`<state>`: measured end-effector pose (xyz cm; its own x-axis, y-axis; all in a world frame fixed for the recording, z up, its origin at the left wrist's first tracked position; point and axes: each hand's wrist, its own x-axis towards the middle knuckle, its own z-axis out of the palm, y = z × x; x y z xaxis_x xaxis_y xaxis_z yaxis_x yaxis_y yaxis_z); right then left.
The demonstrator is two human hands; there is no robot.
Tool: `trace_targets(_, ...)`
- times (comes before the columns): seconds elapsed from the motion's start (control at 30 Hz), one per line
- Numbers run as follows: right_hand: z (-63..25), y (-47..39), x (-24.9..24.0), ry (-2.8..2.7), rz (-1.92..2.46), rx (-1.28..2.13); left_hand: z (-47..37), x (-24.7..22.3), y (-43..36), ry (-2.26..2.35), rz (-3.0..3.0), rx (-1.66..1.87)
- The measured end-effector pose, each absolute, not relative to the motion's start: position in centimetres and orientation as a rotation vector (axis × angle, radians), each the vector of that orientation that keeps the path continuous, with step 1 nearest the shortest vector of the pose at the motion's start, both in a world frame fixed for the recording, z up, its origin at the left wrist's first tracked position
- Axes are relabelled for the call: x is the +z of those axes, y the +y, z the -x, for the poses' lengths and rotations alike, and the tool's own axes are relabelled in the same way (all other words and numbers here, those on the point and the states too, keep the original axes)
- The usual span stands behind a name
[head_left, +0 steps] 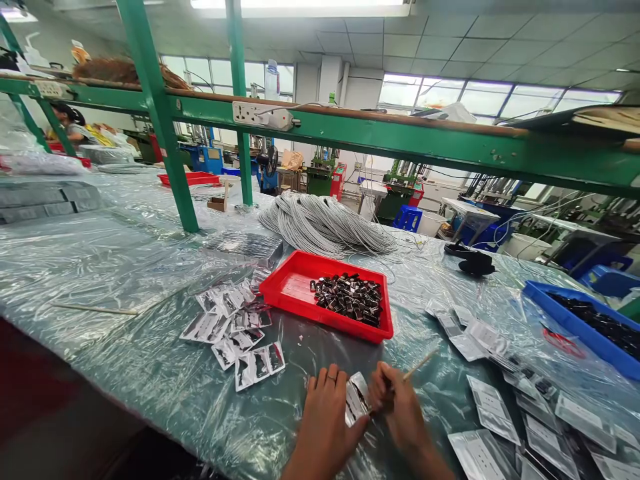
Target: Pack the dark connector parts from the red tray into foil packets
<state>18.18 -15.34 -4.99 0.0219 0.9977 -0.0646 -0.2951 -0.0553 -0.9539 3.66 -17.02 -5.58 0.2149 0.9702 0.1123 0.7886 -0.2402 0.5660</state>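
Note:
A small silvery packet with dark pieces in it (356, 399) lies on the plastic-covered table between my hands. My left hand (325, 413) rests flat beside it, fingers stretched forward and thumb at the packet's lower edge. Closed round a thin wooden stick (421, 365), my right hand (395, 400) is at the packet's right side. Just beyond, a red tray (295, 283) holds a heap of small black metallic parts (350, 297). Several filled packets (260, 365) are spread left of my hands, and more silvery packets (493, 408) lie to the right.
Behind the red tray lies a large coil of grey cable (325, 223). A blue tray of black parts (537, 297) stands at the right, near a black object (477, 263). Green posts (173, 147) carry a shelf beam across the table. A person (70, 123) sits far left.

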Motion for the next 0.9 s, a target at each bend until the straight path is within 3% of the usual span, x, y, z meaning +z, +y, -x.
trace_targets(0.13,-23.5,-15.3,-3.4,-1.214,1.562,1.207,-2.7,-5.5,-16.2,1.590,-1.807,0.709)
trace_targets(0.33,-26.7,-14.6,-2.2,-1.717,1.820,0.317,-1.7,-4.9,-13.7,1.291,-1.497,1.015)
trace_targets(0.5,-19.8,-11.4,1.2,-1.813,1.374,0.740,-2.1,-2.9,-10.2,1.196,-1.531,1.189)
trace_targets(0.6,-17.4,-8.0,2.5,-1.802,1.219,0.695,-2.0,-1.7,-7.0,1.106,-1.510,1.240)
trace_targets(0.9,-16.1,0.1,0.9,-1.364,0.911,1.087,-0.9,0.4,-0.2,0.783,-1.349,1.350)
